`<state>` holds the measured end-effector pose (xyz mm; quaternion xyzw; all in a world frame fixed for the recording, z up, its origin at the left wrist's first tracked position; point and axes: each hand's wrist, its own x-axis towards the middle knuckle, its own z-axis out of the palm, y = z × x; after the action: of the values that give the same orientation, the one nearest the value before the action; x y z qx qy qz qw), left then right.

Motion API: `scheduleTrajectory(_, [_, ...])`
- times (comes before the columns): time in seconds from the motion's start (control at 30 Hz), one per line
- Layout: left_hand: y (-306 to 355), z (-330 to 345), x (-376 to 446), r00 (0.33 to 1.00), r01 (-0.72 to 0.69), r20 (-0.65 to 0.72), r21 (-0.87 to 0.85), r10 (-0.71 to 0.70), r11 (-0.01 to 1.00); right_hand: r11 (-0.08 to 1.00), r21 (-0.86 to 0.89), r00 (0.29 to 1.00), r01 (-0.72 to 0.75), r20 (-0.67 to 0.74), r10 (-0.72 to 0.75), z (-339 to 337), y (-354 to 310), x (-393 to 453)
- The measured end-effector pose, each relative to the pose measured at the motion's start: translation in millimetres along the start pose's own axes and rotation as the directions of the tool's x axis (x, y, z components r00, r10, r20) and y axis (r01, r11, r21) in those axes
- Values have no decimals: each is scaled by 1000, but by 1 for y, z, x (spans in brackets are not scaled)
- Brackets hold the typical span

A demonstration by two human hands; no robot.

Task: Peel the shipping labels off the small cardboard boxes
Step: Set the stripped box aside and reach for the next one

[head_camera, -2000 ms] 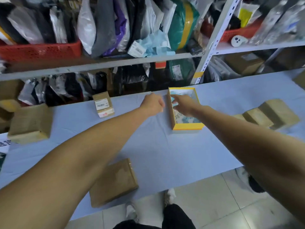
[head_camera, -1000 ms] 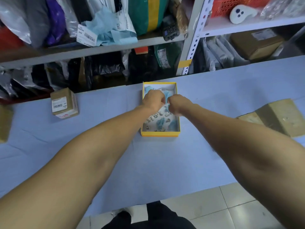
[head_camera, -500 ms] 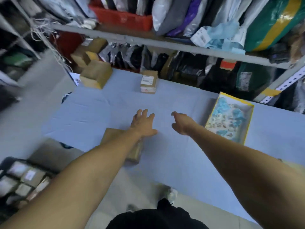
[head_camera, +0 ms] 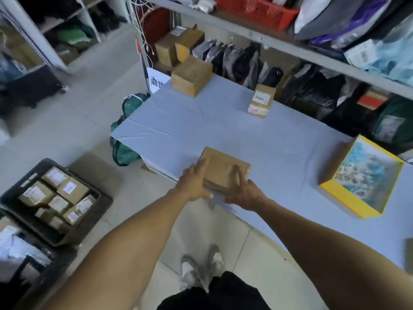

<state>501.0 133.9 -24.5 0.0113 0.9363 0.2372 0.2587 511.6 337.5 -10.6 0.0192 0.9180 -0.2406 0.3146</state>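
Both hands clasp a flat brown cardboard box (head_camera: 223,171) at the near edge of a table under a pale blue cloth (head_camera: 257,133): the left hand (head_camera: 194,183) grips its left side, the right hand (head_camera: 242,193) its near right corner. A small labelled cardboard box (head_camera: 260,100) stands farther back; a yellow-rimmed open box (head_camera: 363,177) sits to the right.

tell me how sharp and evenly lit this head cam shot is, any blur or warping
Head view: soft overall, with the text on the labelled box unreadable; wide-angle warp bows the shelf rail and stretches the forearms at the frame's bottom; lighting is flat and even on the blue table cover, with only a faint shadow under the flat cardboard box that the left hand and right hand hold.
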Motion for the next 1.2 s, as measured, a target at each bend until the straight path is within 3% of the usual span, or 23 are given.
scheduleTrajectory(0.13, [4, 3, 4, 998, -30, -54, -189, 20, 982, 998, 59, 993, -7, -119, 14, 8, -11, 6])
scheduleTrajectory(0.23, [4, -4, 5, 994, -64, -100, -231, 42, 971, 998, 50, 987, -26, -160, 34, 5, -15, 11])
scheduleTrajectory(0.53, [0, -74, 65, 966, -116, -241, -78, 94, 990, 997, -41, 944, 67, -322, -76, -71, -59, 70])
scheduleTrajectory(0.83, [31, -172, 198, 968, -108, -223, 47, 116, 993, 996, 68, 911, 60, -412, -27, -162, -102, 187])
scheduleTrajectory(1.0, [43, -200, 276, 974, -128, -178, 70, 139, 989, 997, 81, 882, -2, -469, 40, -199, -109, 248])
scheduleTrajectory(1.2, [48, -218, 373, 971, -157, -158, 151, 180, 976, 970, 236, 885, -58, -438, 160, -219, -111, 322])
